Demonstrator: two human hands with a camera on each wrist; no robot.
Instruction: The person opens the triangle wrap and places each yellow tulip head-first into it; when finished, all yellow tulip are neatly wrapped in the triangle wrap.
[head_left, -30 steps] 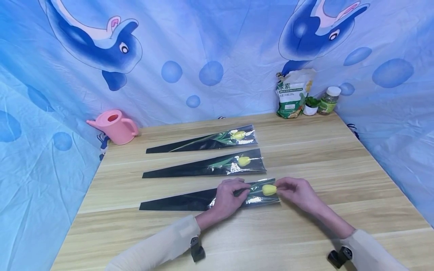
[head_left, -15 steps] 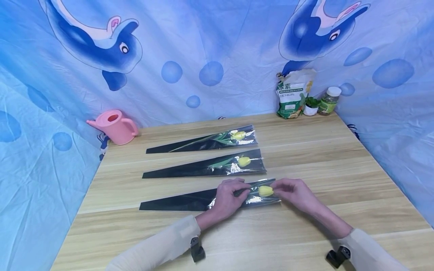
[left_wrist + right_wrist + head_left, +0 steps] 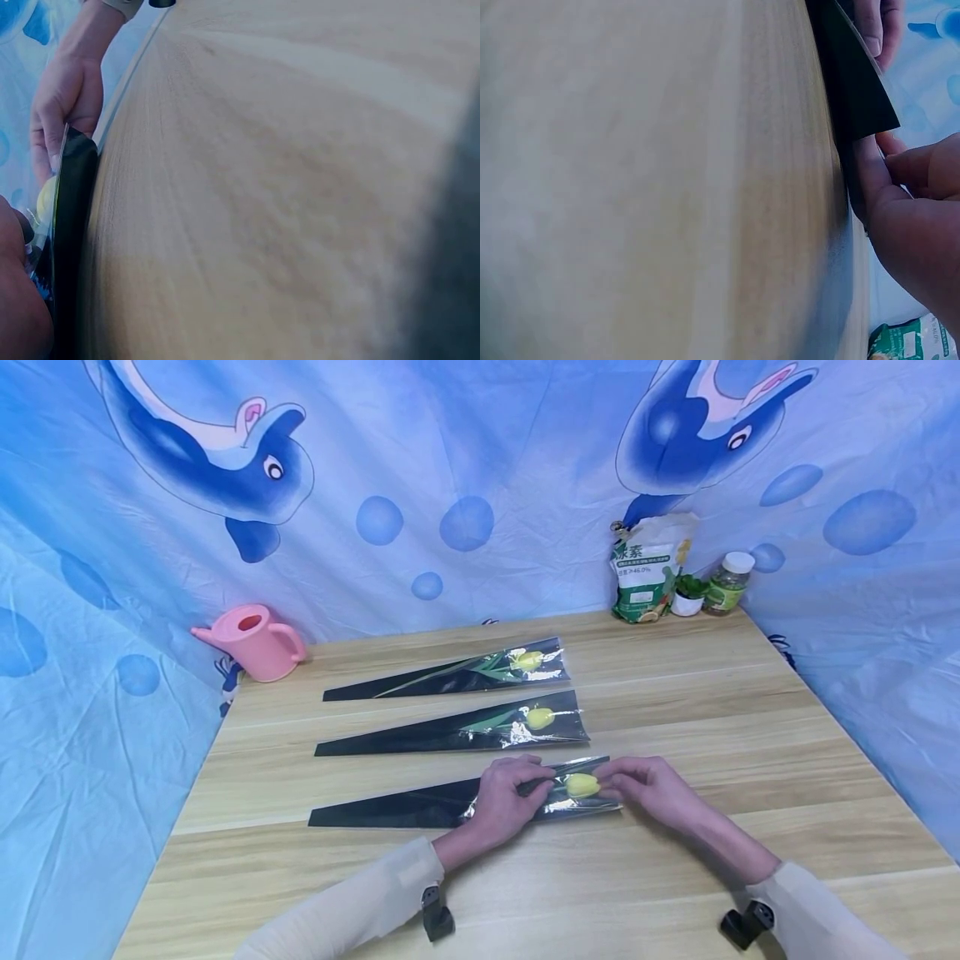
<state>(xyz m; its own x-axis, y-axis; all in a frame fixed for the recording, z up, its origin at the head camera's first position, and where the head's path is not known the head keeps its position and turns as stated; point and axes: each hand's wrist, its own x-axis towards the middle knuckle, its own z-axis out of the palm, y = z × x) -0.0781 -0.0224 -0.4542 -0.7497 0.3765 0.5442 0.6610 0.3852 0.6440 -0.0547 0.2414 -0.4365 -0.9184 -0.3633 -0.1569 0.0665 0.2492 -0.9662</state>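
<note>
A yellow tulip (image 3: pixel 581 786) lies in the mouth of the nearest flower sleeve (image 3: pixel 390 807), which is black with a clear, shiny front and tapers to the left. My left hand (image 3: pixel 504 795) holds this sleeve near its wide end, thumb and forefinger pinching the clear film. From the right, my right hand (image 3: pixel 660 789) grips the tulip's tip, its fingers reaching into the sleeve opening. The right wrist view shows those fingers (image 3: pixel 874 169) tucked behind the black sleeve edge (image 3: pixel 859 86). Much of the tulip's stem is hidden by my left hand.
Two more sleeved yellow tulips (image 3: pixel 420 737) (image 3: pixel 450 681) lie behind in parallel rows. A pink watering can (image 3: pixel 262 643) stands back left. Along the back right are a fertilizer bag (image 3: pixel 647 572), a small potted plant (image 3: pixel 687 597) and a lidded jar (image 3: pixel 727 583).
My right hand has pushed the tulip a little to the left, deeper into the nearest sleeve, and its fingers have followed into the opening. My left hand has stayed in place.
</note>
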